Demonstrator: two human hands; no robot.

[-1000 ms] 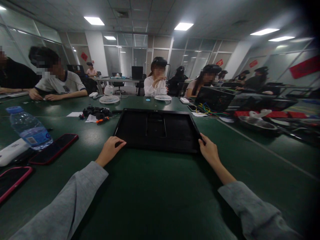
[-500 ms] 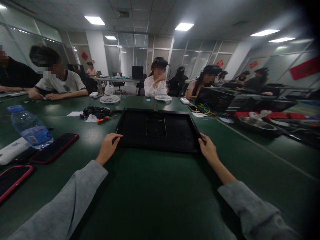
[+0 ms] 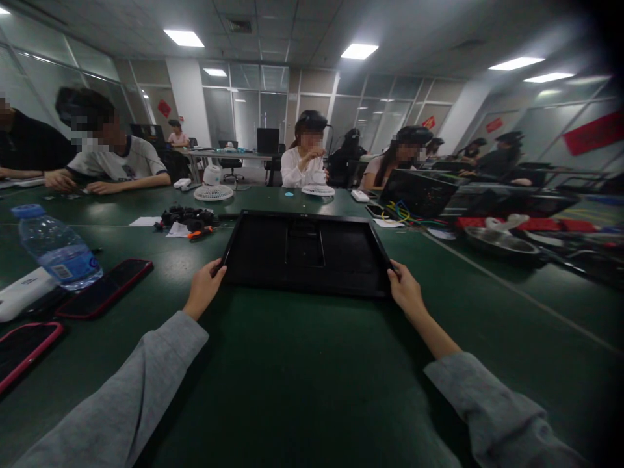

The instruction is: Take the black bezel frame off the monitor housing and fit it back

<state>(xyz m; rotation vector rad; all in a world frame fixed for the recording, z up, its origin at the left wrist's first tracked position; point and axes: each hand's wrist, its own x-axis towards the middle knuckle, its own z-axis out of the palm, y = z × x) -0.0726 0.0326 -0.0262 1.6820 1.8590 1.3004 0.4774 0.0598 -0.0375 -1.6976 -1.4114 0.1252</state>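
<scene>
Bottle (image 3: 54, 246): a blue label (image 3: 77, 265) wraps it, with a white barcode patch (image 3: 61, 270) and pale marks beside that — too small to read.
White device (image 3: 22, 296): a dark mark on its upper face, not legible.
Black panel (image 3: 306, 250): a tiny pale mark at the middle of its far rim; the letters cannot be made out.
White shirt (image 3: 119, 162): a dark print on the chest, no word legible.
Red banner (image 3: 595, 127): at the far right, blurred past reading.
Red diamond signs (image 3: 429, 122): in the background left and right of centre — one shows a pale figure, too small to identify.
</scene>
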